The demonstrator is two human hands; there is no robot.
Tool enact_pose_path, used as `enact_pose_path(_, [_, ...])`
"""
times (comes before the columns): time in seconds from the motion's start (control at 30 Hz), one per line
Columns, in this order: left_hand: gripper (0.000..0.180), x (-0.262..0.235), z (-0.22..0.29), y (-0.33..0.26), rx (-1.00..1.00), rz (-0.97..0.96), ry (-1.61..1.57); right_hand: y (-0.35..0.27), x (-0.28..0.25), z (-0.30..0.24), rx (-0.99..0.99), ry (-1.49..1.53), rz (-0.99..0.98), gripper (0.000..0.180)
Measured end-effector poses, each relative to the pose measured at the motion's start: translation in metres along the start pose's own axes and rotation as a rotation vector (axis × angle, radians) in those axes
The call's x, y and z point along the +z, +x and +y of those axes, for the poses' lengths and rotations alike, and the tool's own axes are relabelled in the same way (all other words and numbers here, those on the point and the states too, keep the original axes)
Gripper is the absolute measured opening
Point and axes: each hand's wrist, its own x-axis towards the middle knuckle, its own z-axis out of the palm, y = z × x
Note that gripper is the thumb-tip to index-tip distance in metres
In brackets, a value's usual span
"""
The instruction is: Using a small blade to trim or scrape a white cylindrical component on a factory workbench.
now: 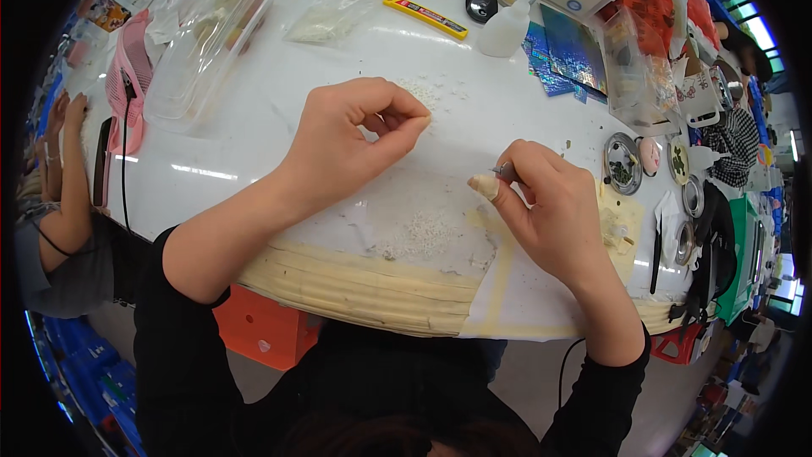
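My left hand is over the middle of the white table, thumb and forefinger pinched together. Whatever lies between those fingertips is too small to make out. Just beyond them, tiny white pieces are scattered loosely. To the right, my right hand is closed around a small grey metal-looking tool, mostly hidden by the fingers. A pale covering wraps its thumb tip. Between my forearms, nearer the padded table edge, lies another heap of tiny white pieces. The hands are apart.
Farther back are a yellow cutter, a white squeeze bottle, a car key and a clear plastic container. Round metal dishes stand at right. Cream tape covers the near edge. Another person's arm rests at far left.
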Motion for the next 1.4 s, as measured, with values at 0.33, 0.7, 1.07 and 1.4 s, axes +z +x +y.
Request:
enact_pose_path(0.33, [0.017, -0.013, -0.005, 0.010, -0.223, 0.019, 0.017, -0.002, 0.021, 0.001, -0.088, 0.054, -0.070, 0.018])
enact_pose_path(0.7, [0.011, -0.005, -0.002, 0.004, -0.215, -0.026, -0.207, 0.001, 0.021, -0.004, -0.071, 0.019, -0.073, 0.019])
enact_pose_path(1.07, [0.017, 0.007, 0.015, -0.013, -0.392, -0.343, -0.508, 0.003, 0.012, -0.010, -0.111, 0.255, 0.176, 0.027])
enact_pose_path(1.4, [0.010, 0.005, 0.015, -0.015, -0.387, -0.338, -0.569, 0.001, 0.021, -0.011, -0.173, 0.196, 0.218, 0.028])
